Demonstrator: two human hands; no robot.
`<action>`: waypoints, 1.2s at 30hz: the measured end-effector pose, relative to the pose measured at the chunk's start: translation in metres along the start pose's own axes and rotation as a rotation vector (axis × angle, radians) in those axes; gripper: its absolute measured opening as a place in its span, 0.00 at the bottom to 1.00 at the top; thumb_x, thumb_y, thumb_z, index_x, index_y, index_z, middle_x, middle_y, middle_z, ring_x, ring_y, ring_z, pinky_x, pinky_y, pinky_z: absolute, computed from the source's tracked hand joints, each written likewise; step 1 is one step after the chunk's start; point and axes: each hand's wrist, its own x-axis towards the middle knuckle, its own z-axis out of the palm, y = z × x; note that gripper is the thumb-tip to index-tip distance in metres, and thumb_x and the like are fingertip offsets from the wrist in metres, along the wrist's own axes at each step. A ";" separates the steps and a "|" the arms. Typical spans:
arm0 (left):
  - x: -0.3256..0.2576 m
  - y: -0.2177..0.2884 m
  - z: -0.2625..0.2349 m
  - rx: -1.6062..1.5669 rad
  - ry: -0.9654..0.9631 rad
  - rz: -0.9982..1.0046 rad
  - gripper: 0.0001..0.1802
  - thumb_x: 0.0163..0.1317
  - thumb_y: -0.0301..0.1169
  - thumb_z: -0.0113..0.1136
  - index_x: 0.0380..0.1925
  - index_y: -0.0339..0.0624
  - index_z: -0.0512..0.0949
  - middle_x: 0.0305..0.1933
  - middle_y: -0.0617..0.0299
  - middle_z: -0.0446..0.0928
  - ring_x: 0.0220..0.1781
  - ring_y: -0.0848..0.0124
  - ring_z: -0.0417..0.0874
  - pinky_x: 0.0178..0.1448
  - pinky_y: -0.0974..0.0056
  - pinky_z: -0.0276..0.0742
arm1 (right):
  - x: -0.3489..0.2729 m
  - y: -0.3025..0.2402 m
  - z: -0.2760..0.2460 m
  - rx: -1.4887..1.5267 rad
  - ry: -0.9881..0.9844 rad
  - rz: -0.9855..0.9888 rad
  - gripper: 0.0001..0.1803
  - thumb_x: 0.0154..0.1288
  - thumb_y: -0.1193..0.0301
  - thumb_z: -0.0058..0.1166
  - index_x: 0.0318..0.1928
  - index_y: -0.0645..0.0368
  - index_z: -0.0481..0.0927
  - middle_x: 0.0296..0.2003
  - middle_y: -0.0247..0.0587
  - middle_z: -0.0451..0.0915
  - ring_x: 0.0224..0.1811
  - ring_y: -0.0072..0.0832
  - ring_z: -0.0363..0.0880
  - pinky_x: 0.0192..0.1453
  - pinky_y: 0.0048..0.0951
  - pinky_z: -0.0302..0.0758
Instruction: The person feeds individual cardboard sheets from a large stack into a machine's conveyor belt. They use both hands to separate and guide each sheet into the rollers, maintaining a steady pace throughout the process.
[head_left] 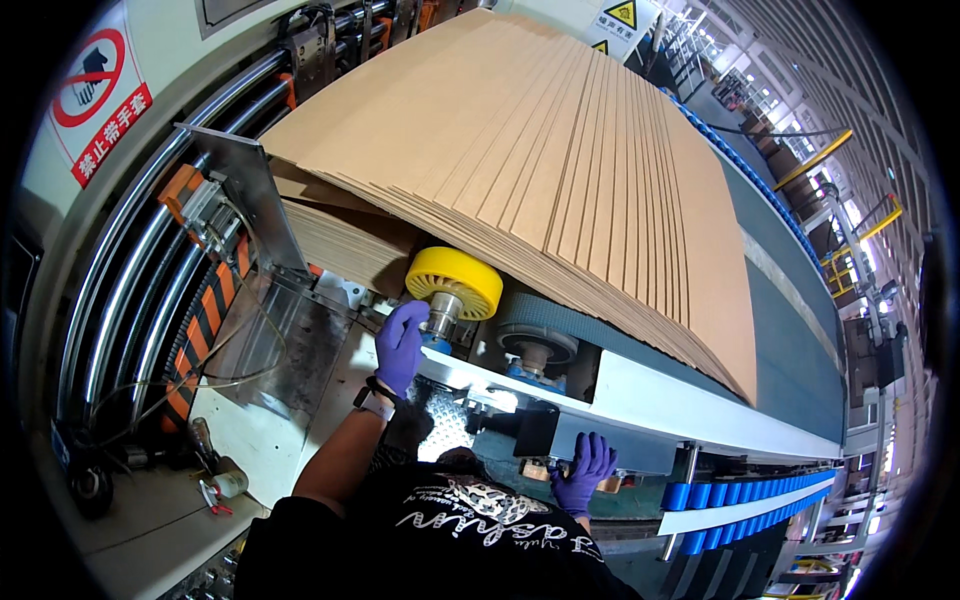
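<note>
My left hand (pixel 401 347), in a purple glove, is beside the metal shaft (pixel 444 312) of a yellow wheel (pixel 455 280). Its fingers are bent and close together near the shaft's end; what lies between them, if anything, is hidden. My right hand (pixel 583 476), also gloved in purple, rests against a grey box (pixel 620 448) below the white rail, fingers somewhat apart. Over the wheel leans a fanned stack of brown cardboard sheets (pixel 540 150). A dark belt pulley (pixel 538 338) sits right of the yellow wheel.
A green conveyor belt (pixel 790 330) runs under the sheets to the right. Blue rollers (pixel 745 497) line the near right side. At left are an upright metal plate (pixel 245 195), chrome bars (pixel 130 270) and an orange-black striped guard (pixel 205 335). A loose cable (pixel 240 375) hangs there.
</note>
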 end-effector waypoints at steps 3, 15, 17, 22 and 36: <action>-0.001 0.000 0.001 -0.041 -0.002 -0.021 0.14 0.68 0.23 0.50 0.52 0.34 0.76 0.48 0.56 0.80 0.48 0.69 0.81 0.54 0.66 0.75 | 0.003 -0.001 -0.003 0.010 -0.004 -0.004 0.49 0.46 0.54 0.67 0.69 0.52 0.62 0.67 0.47 0.62 0.73 0.46 0.54 0.75 0.60 0.42; 0.011 0.023 -0.017 -0.359 -0.096 -0.323 0.15 0.68 0.31 0.52 0.51 0.35 0.75 0.51 0.52 0.78 0.52 0.63 0.81 0.56 0.63 0.76 | 0.002 0.002 -0.009 0.023 -0.053 -0.028 0.51 0.45 0.54 0.67 0.70 0.53 0.61 0.67 0.50 0.61 0.73 0.47 0.53 0.75 0.60 0.42; 0.021 0.017 -0.032 -0.502 -0.105 -0.423 0.19 0.68 0.37 0.52 0.54 0.36 0.73 0.54 0.49 0.76 0.53 0.58 0.81 0.57 0.59 0.77 | 0.002 0.002 -0.009 0.025 -0.048 -0.035 0.51 0.45 0.54 0.67 0.70 0.53 0.61 0.68 0.51 0.61 0.73 0.48 0.53 0.75 0.60 0.42; 0.055 -0.036 -0.068 -0.591 0.029 -0.620 0.32 0.68 0.53 0.50 0.58 0.37 0.70 0.58 0.47 0.73 0.56 0.52 0.79 0.62 0.50 0.73 | 0.001 0.004 -0.007 0.027 -0.033 -0.047 0.51 0.44 0.55 0.67 0.70 0.52 0.61 0.68 0.51 0.60 0.73 0.48 0.52 0.75 0.60 0.41; 0.212 -0.150 -0.064 0.221 -0.026 -0.540 0.35 0.65 0.57 0.49 0.66 0.55 0.60 0.71 0.53 0.60 0.67 0.52 0.68 0.66 0.44 0.67 | 0.003 0.005 -0.003 0.016 -0.067 -0.032 0.51 0.44 0.52 0.69 0.69 0.51 0.61 0.66 0.48 0.62 0.73 0.48 0.53 0.75 0.62 0.41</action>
